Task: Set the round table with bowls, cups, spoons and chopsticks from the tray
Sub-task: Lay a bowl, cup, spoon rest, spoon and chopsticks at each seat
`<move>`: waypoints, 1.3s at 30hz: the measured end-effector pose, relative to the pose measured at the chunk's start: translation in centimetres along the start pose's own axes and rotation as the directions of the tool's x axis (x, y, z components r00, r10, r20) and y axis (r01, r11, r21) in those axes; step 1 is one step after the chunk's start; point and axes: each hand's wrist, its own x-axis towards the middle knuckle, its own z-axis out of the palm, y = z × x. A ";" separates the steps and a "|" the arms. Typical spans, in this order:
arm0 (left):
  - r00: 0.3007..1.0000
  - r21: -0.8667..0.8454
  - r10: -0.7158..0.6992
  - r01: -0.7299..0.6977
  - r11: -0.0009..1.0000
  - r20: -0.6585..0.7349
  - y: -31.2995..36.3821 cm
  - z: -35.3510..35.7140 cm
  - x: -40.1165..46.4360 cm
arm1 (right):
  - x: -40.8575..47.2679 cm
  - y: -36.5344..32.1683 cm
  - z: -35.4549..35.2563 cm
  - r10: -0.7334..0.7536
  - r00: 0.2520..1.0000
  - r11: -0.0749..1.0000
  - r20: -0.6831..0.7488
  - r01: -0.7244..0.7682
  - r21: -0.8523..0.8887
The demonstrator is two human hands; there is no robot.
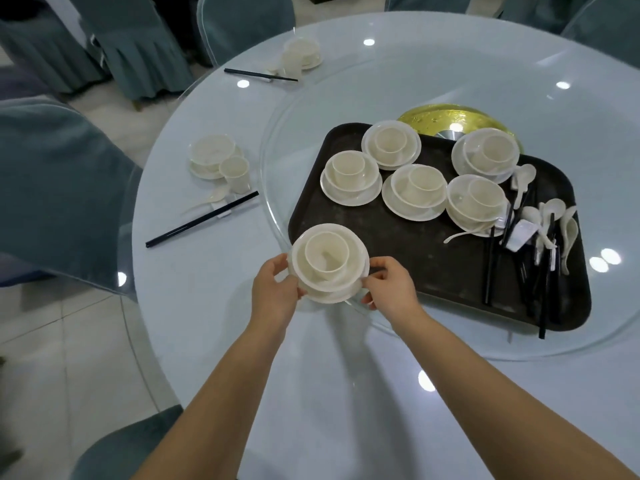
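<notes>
The left hand [275, 292] and right hand [389, 287] are pinching opposite rims of a stacked set [328, 263] (cup nested in bowl on saucer), holding it over the tray's [398, 251] near-left corner, bare table [214, 317] lying toward the left hand. Further right, five more sets [414, 190] are sitting on the tray, with spoons [554, 220] and chopsticks [519, 258] lying loose at its right end.

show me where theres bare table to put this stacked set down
Bare table lies left of both hands, between the near chopsticks and the table edge. Crowded: the tray's right side, with spoons and chopsticks.
</notes>
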 end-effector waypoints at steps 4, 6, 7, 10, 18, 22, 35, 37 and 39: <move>0.997 -0.008 -0.066 0.065 0.998 -0.030 -2.4 -2.9 -2.2 | -4.0 2.1 1.8 0.022 0.999 1.000 0.031 -0.022 -0.018; 0.993 -0.029 -0.112 0.111 0.993 -0.036 -3.7 -4.1 -3.1 | -5.6 3.4 2.8 0.059 0.997 0.998 0.058 -0.057 -0.035; 0.991 -0.032 -0.131 0.130 0.991 -0.035 -4.4 -4.7 -3.5 | -6.4 4.0 3.3 0.081 0.994 0.996 0.074 -0.078 -0.043; 0.981 -0.030 -0.195 0.194 0.980 -0.014 -6.0 -6.3 -4.4 | -8.0 5.7 4.3 0.139 0.984 0.990 0.108 -0.133 -0.055; 0.953 0.038 -0.298 0.296 0.954 0.061 -8.6 -8.5 -4.7 | -9.5 8.2 5.9 0.206 0.971 0.976 0.121 -0.197 -0.089; 0.950 0.043 -0.303 0.300 0.953 0.081 -8.9 -8.9 -4.4 | -9.6 8.7 6.1 0.202 0.972 0.977 0.121 -0.191 -0.097; 0.994 0.220 -0.064 0.082 0.972 -0.091 -9.1 -9.8 -5.2 | -9.6 7.2 4.6 0.041 0.994 0.978 0.104 -0.019 -0.206; 0.996 0.253 -0.021 0.041 0.967 -0.084 -8.9 -9.5 -5.7 | -9.8 6.5 4.8 -0.028 0.995 0.985 0.097 0.044 -0.170; 0.999 0.296 -0.017 0.032 0.955 -0.051 -8.7 -9.1 -6.1 | -10.1 5.5 5.3 -0.069 0.990 0.986 0.125 0.086 -0.143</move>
